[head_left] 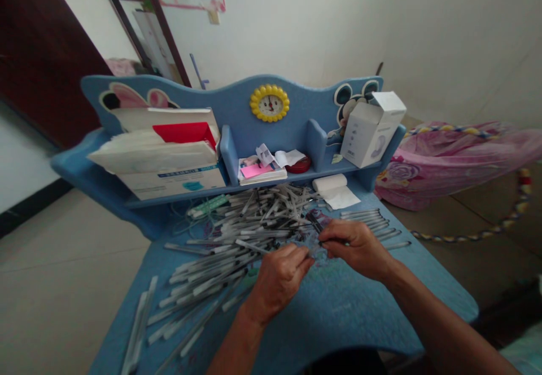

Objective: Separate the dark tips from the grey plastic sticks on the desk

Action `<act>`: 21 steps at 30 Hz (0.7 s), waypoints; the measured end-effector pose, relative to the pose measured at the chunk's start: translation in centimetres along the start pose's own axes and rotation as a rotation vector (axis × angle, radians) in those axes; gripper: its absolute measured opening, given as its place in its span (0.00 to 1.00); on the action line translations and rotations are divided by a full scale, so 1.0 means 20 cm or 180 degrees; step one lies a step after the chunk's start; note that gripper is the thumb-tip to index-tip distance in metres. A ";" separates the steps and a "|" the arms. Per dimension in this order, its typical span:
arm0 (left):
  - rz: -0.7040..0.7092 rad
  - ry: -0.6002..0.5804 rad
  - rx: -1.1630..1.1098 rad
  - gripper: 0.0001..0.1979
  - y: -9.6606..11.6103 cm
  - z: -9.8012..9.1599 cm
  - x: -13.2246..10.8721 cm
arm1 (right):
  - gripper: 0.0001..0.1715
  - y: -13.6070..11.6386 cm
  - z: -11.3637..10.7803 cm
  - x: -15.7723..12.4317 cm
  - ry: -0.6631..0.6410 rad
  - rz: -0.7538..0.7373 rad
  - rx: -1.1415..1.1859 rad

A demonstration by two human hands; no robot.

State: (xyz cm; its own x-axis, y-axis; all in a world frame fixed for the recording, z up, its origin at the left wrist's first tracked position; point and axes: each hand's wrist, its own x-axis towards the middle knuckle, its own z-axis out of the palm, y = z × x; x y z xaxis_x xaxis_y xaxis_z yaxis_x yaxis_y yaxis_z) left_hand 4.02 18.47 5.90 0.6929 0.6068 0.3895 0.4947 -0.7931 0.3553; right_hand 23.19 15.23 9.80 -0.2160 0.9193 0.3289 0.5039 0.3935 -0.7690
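Note:
My left hand (282,276) is closed around a whitish pen (250,246), whose rear end sticks out to the left and whose other end lies toward my right fingers. Close beside it, my right hand (353,245) pinches a slim black piece (314,221) that looks like a pen cap; blur leaves its exact kind unclear. Both hands are just above the blue desk (339,301), fingertips nearly meeting. A big heap of similar translucent pens (228,262) spreads behind and left of my left hand. Several pens with dark ends (381,225) lie in a row beyond my right hand.
A blue shelf (190,194) backs the desk, with a box of papers (169,177), a yellow-rimmed clock (270,103) and a white carton (368,132). A paper roll (330,183) lies below it. Pink netted fabric (444,160) stands right of the desk.

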 end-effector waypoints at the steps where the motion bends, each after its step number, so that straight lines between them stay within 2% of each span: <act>1: 0.0003 -0.0027 -0.0026 0.10 0.00 0.00 0.00 | 0.07 0.00 0.00 0.00 -0.0056 -0.0018 -0.0072; 7: -0.0016 -0.0287 -0.0229 0.12 0.02 -0.02 0.00 | 0.06 0.01 -0.04 -0.01 -0.0602 0.0387 0.0171; 10: 0.0052 -0.0347 -0.0246 0.11 0.03 -0.02 0.00 | 0.07 0.01 -0.05 -0.02 -0.0837 0.0425 0.0030; 15: 0.0117 -0.0417 -0.0194 0.11 0.03 -0.01 -0.01 | 0.16 0.01 -0.03 -0.04 -0.0765 0.0295 -0.0657; 18: 0.0145 -0.0405 -0.0156 0.10 0.03 0.00 -0.01 | 0.22 0.02 -0.02 -0.05 -0.0658 0.0383 -0.0879; 21: 0.0111 -0.0390 -0.0143 0.11 0.03 0.00 0.00 | 0.14 0.03 -0.02 -0.06 -0.0612 0.0452 -0.0592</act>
State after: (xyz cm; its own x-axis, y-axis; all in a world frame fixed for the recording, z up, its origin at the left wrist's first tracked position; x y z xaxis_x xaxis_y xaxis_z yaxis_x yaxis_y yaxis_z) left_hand 4.21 18.01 6.16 0.7696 0.5655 0.2965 0.4471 -0.8088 0.3821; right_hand 24.04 14.37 9.18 -0.2779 0.9552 0.1018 0.6811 0.2706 -0.6803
